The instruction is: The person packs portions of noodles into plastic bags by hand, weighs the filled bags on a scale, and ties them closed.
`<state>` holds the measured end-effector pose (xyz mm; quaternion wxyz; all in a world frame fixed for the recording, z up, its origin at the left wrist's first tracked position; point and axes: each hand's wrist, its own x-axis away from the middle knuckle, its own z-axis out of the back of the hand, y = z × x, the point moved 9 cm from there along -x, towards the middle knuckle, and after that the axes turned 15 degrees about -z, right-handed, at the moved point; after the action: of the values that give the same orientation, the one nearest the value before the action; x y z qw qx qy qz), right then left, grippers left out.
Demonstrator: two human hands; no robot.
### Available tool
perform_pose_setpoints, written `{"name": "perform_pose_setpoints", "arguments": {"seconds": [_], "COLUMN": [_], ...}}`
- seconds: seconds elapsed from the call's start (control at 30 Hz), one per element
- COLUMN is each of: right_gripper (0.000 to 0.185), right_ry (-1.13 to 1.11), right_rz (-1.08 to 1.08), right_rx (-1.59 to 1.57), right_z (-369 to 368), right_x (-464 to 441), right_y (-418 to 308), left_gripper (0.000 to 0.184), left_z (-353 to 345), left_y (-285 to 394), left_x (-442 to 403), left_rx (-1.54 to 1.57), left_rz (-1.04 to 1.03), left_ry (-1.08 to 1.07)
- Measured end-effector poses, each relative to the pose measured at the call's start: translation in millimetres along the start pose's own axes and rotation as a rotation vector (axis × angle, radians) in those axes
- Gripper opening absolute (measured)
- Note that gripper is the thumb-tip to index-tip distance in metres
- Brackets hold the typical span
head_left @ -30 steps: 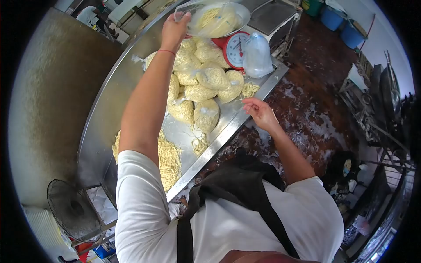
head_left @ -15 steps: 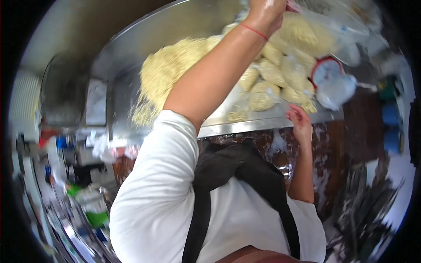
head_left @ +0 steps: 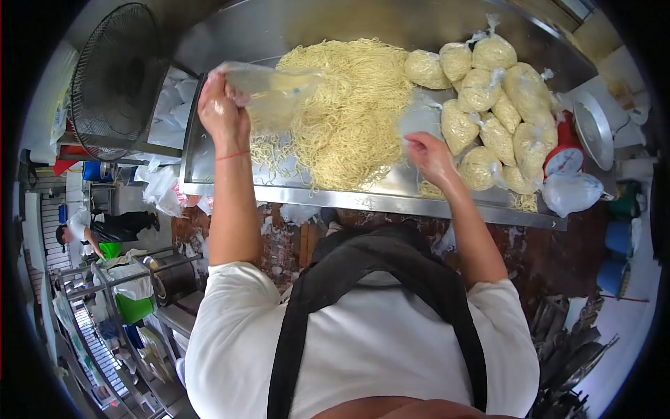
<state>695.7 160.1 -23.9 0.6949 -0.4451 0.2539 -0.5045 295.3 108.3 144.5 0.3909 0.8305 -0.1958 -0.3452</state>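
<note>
My left hand, with a red string at the wrist, grips the edge of a clear plastic bag at the left end of the metal table. The bag hangs over the left side of a big heap of loose yellow noodles. To the right of the heap, my right hand is above the table's front part, its fingers curled together; whether they hold anything is too small to tell. Several filled, tied noodle bags lie piled at the table's right.
A red scale with a metal pan stands at the right end, beside a whitish plastic bag. A large fan is at the left. Another person is at the far left, near metal racks.
The view has turned left. My left hand has moved with the bag from over the scale and tied bags to the heap's left side. My right hand is now beside the heap.
</note>
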Motion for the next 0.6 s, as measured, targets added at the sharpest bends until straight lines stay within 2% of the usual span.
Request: {"name": "perform_pose_setpoints", "arguments": {"seconds": [0.07,0.13,0.23,0.33,0.43,0.53,0.57,0.6], "right_gripper": [0.032,0.033,0.033,0.034,0.034,0.034,0.034,0.033], "right_ry": [-0.017,0.064,0.284,0.457,0.142,0.117,0.135,0.152], "right_rz": [0.056,0.061,0.197,0.159,-0.154,-0.284,-0.195,-0.108], "right_rx": [0.164,0.274,0.466,0.605,0.757,0.438,0.407,0.374], "right_z": [-55,-103,-172,-218,-254,-235,-228,-218], "right_x": [-39,-75,-129,-181,-229,-216,-215,-212], "right_y": [-34,-68,-90,-88,-49,-77,-93,-108], "left_gripper": [0.019,0.02,0.019,0.018,0.018,0.02,0.021,0.025], "left_z": [53,106,206,256,259,263,263,263], "left_y": [-16,-39,-102,-125,-128,-129,-133,-132], "left_x": [-4,-1,16,31,37,29,29,23], "left_rx": [-0.078,-0.203,-0.356,-0.404,-0.383,-0.395,-0.401,-0.499], "left_rz": [0.007,0.048,0.204,0.388,0.547,0.611,0.624,0.547], "left_ry": [0.046,0.103,0.259,0.144,-0.049,-0.157,-0.202,-0.257]}}
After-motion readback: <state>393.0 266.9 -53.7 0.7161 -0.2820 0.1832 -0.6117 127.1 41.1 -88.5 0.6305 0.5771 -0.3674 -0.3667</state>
